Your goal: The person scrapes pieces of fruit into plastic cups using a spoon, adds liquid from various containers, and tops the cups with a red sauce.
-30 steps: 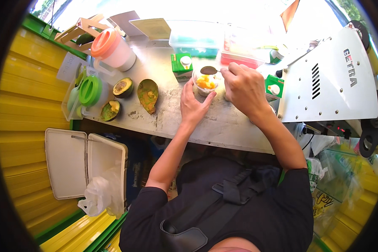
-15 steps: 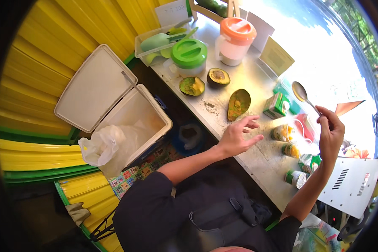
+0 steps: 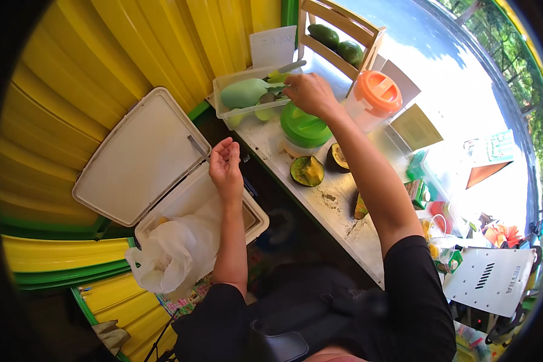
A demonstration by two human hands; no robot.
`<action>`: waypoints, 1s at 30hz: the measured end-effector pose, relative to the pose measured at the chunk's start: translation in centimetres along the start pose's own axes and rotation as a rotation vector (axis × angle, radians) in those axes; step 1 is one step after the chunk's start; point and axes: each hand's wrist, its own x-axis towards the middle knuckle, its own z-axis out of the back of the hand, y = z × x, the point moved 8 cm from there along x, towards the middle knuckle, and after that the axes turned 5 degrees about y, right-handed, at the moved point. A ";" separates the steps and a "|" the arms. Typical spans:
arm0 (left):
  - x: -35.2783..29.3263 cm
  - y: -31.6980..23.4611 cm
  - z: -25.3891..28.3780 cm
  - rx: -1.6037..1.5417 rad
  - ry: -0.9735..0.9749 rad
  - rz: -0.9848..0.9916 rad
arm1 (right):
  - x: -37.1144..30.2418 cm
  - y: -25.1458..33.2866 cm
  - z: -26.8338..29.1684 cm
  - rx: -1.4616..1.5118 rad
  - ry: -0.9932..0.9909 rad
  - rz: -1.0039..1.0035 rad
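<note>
My right hand (image 3: 311,96) reaches across the counter to a clear plastic box (image 3: 232,114) of green utensils, with its fingers pinched together. They close on a spoon (image 3: 268,98), whose rounded bowl shows among the utensils; its handle is mostly hidden by the fingers. My left hand (image 3: 226,166) hovers palm up beside the counter edge, above the open cooler (image 3: 256,220). Its fingers are loosely curled with nothing in them. Below my right forearm stands a green-lidded pitcher (image 3: 306,125). Near it lie a partly scooped avocado half (image 3: 308,171) and another half (image 3: 338,158) with its pit.
An orange-lidded pitcher (image 3: 377,96) stands right of my forearm. Behind it, a wooden rack (image 3: 344,33) holds whole avocados. A white plastic bag (image 3: 175,253) hangs over the cooler's front. My right arm partly covers an avocado shell (image 3: 360,207) and filled cups.
My right hand has swung from the right, where it held the spoon up, to the utensil box. My left hand has left the counter and moved left over the cooler. The view has shifted.
</note>
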 end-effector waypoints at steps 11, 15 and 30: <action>0.2 7.1 -11.1 -0.025 0.329 0.060 | 0.9 -9.1 -0.9 0.049 0.238 -0.220; 1.1 6.9 -12.4 -0.101 0.195 -0.025 | 0.3 -3.2 1.2 0.349 0.100 -0.062; 3.1 6.4 -10.3 -0.166 -0.101 -0.020 | -4.5 -3.5 11.4 0.948 -0.669 -0.067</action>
